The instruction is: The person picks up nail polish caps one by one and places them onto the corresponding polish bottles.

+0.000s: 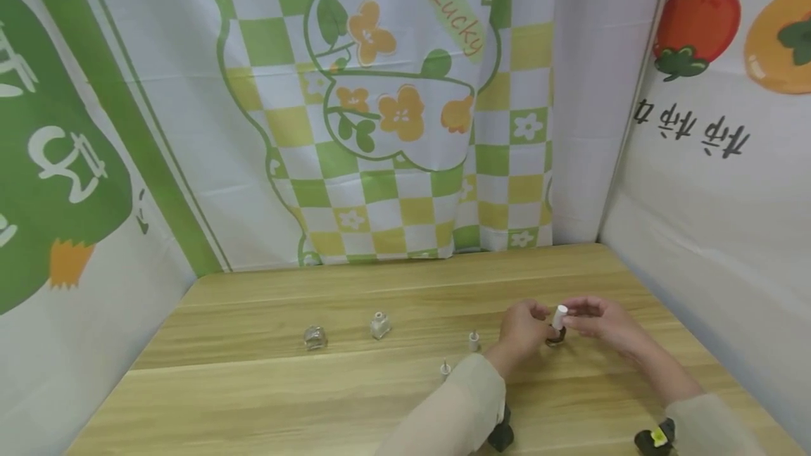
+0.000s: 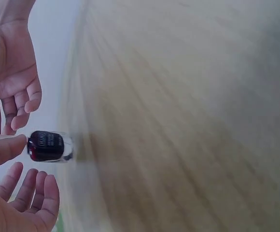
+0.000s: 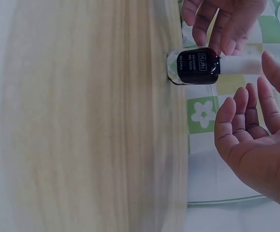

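Observation:
A nail polish bottle (image 3: 198, 65) with dark polish and a white cap (image 1: 560, 317) stands upright on the table at the right. My left hand (image 1: 524, 329) holds the bottle near its shoulder; in the left wrist view its thumb (image 2: 9, 149) lies against the bottle's top and the other fingers are loosely bent. From the opposite side my right hand (image 1: 605, 326) pinches the cap, thumb and index finger close to its upper end. The cap sits on the bottle's neck. Parts of the gripping fingertips are hidden.
Two bottles without caps, one greyish (image 1: 315, 337) and one clear (image 1: 380, 326), stand at the left. Closer to my left arm are two white brush caps (image 1: 474, 341), brushes pointing up. Printed curtains surround the wooden table (image 1: 253, 400).

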`<act>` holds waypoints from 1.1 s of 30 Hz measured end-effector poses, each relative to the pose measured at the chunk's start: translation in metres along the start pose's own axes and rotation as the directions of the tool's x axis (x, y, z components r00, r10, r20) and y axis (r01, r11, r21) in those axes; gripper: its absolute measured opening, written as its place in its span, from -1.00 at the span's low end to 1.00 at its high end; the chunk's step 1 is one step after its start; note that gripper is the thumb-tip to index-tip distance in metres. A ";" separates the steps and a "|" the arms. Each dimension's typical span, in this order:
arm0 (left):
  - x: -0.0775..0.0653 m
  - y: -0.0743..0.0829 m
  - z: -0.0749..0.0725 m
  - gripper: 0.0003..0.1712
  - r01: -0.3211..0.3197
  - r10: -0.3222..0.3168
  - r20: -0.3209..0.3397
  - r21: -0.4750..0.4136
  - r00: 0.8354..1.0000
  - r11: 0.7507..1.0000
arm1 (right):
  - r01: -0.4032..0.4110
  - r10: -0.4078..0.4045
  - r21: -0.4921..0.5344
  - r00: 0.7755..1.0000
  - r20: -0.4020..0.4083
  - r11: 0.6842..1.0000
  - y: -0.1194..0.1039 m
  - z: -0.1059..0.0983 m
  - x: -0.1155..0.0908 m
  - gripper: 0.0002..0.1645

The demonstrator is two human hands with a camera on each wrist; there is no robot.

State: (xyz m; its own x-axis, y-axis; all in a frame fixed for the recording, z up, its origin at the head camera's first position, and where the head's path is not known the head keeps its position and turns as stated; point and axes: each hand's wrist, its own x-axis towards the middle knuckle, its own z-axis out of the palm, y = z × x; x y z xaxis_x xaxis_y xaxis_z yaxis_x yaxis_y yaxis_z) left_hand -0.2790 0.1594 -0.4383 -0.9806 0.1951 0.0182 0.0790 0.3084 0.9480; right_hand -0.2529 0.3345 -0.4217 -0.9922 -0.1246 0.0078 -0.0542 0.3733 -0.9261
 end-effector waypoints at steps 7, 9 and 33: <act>-0.005 0.012 -0.006 -0.67 -0.056 0.057 -0.039 0.033 0.998 0.998 | 0.020 -0.020 -0.004 1.000 -0.024 1.000 -0.009 -0.004 -0.004 -0.38; -0.007 0.016 -0.007 -0.67 -0.062 0.064 -0.047 0.047 0.997 0.997 | 0.035 -0.035 0.001 0.999 -0.038 0.999 -0.012 -0.005 -0.006 -0.40; -0.051 0.051 -0.066 -0.72 -0.168 0.180 0.133 -0.099 0.975 0.981 | 0.167 -0.167 -0.010 0.985 -0.040 0.986 -0.070 0.011 -0.033 -0.52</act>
State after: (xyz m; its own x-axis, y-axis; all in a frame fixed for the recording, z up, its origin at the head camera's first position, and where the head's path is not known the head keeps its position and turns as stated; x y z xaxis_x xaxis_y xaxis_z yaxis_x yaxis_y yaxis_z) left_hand -0.2366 0.1034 -0.3700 -0.9177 0.3695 0.1461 0.2239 0.1772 0.9584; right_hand -0.2147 0.3027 -0.3609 -0.9729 -0.1481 0.1776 -0.2200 0.3562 -0.9082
